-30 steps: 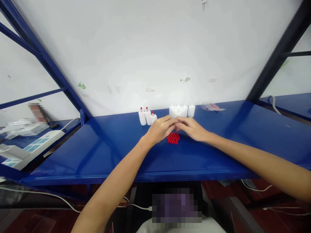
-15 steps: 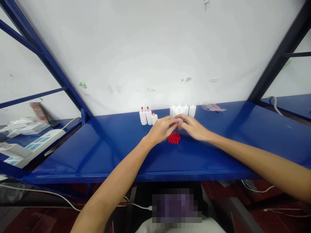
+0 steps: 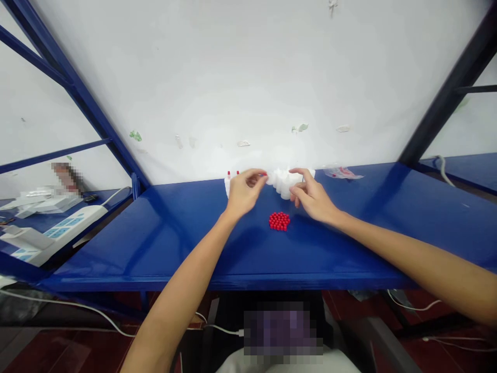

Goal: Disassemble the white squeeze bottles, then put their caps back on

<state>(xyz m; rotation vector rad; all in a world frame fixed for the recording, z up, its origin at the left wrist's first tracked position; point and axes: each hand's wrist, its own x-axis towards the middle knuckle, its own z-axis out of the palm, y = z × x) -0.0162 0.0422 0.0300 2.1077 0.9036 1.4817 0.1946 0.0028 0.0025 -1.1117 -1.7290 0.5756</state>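
My left hand (image 3: 244,194) is closed in a pinch at a bit of red, with a small white bottle (image 3: 271,178) at its fingertips. That bottle seems tilted, and its outline merges with the white bottles behind. My right hand (image 3: 312,197) has its thumb and index finger apart and holds nothing. It is beside a group of uncapped white bottles (image 3: 285,187), partly covering them. Behind my left hand stand red-capped white bottles (image 3: 228,187), mostly hidden. A pile of small red caps (image 3: 279,221) lies on the blue table (image 3: 186,233) between my forearms.
A clear plastic bag (image 3: 342,172) with red on it lies at the back right, by the white wall. On a side table at left are a power strip (image 3: 64,233) and white boxes (image 3: 48,204). Blue frame posts (image 3: 89,103) rise at the table's sides.
My hands have parted. My left hand has moved left and up with the bottle, in front of the capped bottles. My right hand has let go and moved slightly right, its fingers spread.
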